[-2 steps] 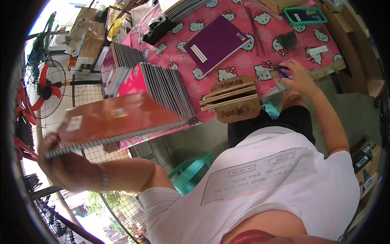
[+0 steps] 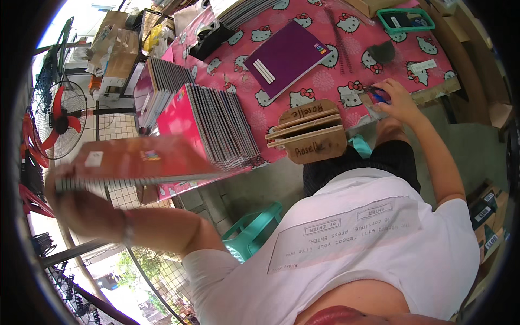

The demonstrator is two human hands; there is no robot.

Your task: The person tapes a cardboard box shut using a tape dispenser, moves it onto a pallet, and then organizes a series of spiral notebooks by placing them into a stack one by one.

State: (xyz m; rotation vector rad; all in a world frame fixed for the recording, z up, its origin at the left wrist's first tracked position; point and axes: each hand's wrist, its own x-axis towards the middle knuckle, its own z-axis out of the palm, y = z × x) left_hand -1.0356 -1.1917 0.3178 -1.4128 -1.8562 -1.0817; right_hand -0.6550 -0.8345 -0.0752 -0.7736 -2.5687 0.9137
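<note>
My left hand is closed on the spiral edge of a reddish-brown spiral notebook, out past the table's left side. Motion blurs both hand and notebook. Beside it on the table stands a stack of spiral notebooks with a pink cover. My right hand rests at the table's near edge, its fingers closed round small blue-handled pliers whose dark tips point left. A purple notebook lies flat in the middle of the table.
A wooden slotted holder stands at the near edge before me. Another notebook stack sits at the left, with a black tape dispenser behind. A green tray lies far right. A fan and green stool stand left.
My left hand and the brown notebook have shifted a little left, farther from the pink-covered stack, and the notebook has tilted. The pliers have turned slightly in my right hand.
</note>
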